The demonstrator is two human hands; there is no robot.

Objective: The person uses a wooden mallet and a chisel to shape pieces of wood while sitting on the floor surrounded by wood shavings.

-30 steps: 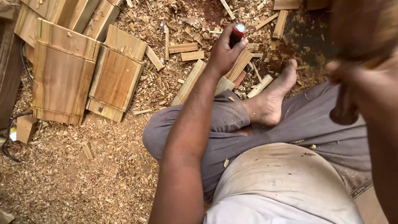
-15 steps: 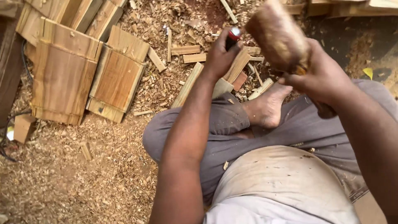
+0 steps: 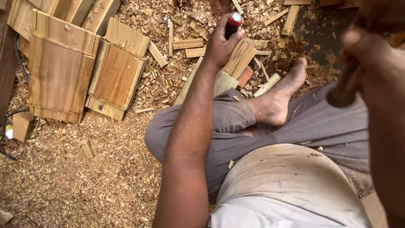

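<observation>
**Fingers clamp the chisel while the mallet swings back**

Fingers point(image 3: 230, 36) of the left hand point(image 3: 219, 48) grip the red-capped chisel point(image 3: 233, 23) upright on the wooden piece point(image 3: 236, 63). Half a second ago the mallet hung over it; now the right hand point(image 3: 371, 63), blurred and closed on a dark handle point(image 3: 344, 88), has drawn aside.

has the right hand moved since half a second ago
Yes. The right hand, blurred, has swung back toward the right edge and nearer the camera, away from the red-capped chisel that the left hand holds over the wooden piece.
</observation>
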